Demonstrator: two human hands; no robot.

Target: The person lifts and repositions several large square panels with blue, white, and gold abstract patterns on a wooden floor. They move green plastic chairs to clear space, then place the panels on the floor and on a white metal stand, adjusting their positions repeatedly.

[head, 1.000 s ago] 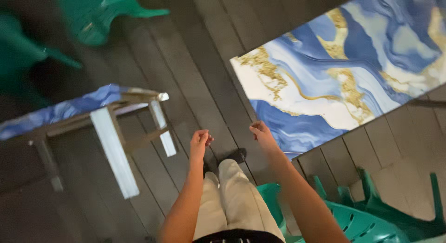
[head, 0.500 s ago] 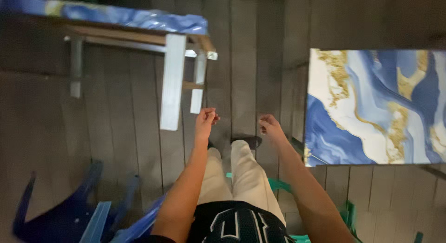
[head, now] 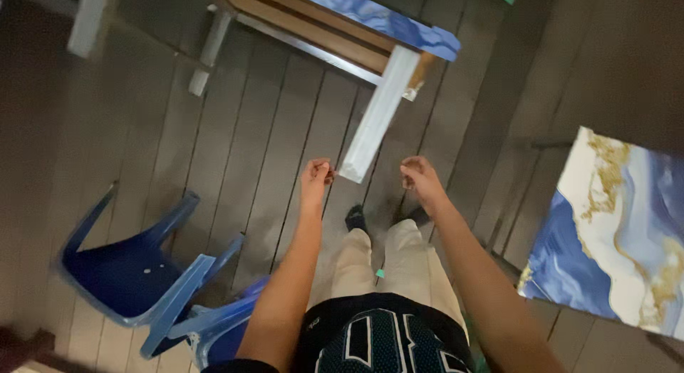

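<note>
Both hands raised empty ahead of the body, above dark floor planks; nothing gripped.

Left hand (head: 315,178) curled into a loose fist, fingertips pinched together, no object visible in it; right hand (head: 420,179) likewise half-closed and bare. Both hover apart from each other, forearms extended as if for balance while standing. Nearest thing: white table leg (head: 374,127), its lower end between the two hands in view, not touched. It carries a blue marbled tabletop (head: 377,18). Blue plastic chairs (head: 149,273) stacked at lower left; second marbled tabletop (head: 620,230) at right, well apart.
</note>
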